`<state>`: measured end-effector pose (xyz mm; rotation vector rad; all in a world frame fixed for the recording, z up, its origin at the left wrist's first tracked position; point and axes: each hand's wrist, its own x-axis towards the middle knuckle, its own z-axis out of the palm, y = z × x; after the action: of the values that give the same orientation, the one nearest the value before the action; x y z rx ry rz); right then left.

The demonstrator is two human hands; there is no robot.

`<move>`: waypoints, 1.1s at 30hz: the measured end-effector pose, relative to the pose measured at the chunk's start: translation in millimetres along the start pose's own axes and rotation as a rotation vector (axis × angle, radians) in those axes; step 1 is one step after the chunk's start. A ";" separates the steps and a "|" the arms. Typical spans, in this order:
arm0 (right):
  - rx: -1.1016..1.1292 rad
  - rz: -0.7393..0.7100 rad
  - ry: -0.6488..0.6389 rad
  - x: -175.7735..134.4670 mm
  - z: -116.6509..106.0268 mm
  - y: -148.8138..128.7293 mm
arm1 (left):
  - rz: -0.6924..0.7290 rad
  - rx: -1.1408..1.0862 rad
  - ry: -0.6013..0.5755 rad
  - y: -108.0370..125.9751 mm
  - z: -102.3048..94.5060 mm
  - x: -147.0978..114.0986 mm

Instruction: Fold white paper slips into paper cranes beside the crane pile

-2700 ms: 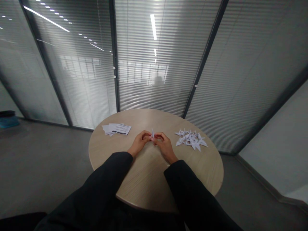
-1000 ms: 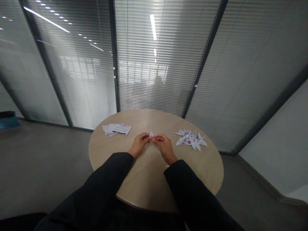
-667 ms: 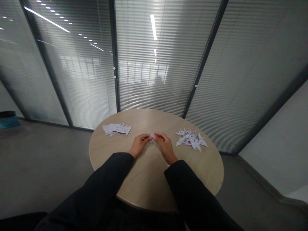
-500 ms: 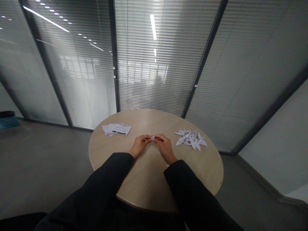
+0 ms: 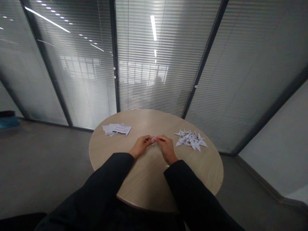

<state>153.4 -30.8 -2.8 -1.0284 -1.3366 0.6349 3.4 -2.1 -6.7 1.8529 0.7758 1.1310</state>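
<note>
Over the middle of the round wooden table [image 5: 144, 186], my left hand [image 5: 141, 146] and my right hand [image 5: 166, 147] meet at the fingertips. Between them they pinch a small piece of folded white paper [image 5: 153, 143], mostly covered by the fingers. Its exact shape cannot be made out. To the right of my right hand lies a pile of folded white paper pieces [image 5: 191, 139] with pointed tips, like origami cranes. Several printed paper sheets [image 5: 120, 129] overlap at the table's left, beyond my left hand.
Glass partitions with blinds [image 5: 154, 89] stand just behind the table's far edge. A blue bin-like container [image 5: 8, 120] sits on the floor at far left. A white wall [image 5: 284, 141] rises on the right.
My fingertips have closed further over the folded paper, so less of it shows. Both hands stay in nearly the same place; the pile and sheets have not moved.
</note>
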 end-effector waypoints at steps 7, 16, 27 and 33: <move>0.108 0.098 -0.009 -1.5 2.0 -4.6 | -0.154 -0.238 0.010 -1.0 1.3 2.6; 0.028 0.090 0.033 -1.3 3.5 -0.8 | -0.189 -0.139 0.006 4.2 -2.2 -0.1; 0.189 0.145 0.092 1.0 0.9 4.5 | -0.283 -0.396 0.097 4.0 -1.3 1.6; 0.129 0.161 0.084 0.6 0.3 2.7 | -0.252 -0.453 0.203 9.6 -4.9 -1.5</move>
<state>153.7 -29.1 -4.9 -1.0526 -1.1331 0.7797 -0.8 -6.3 2.4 1.2442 0.7654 1.2222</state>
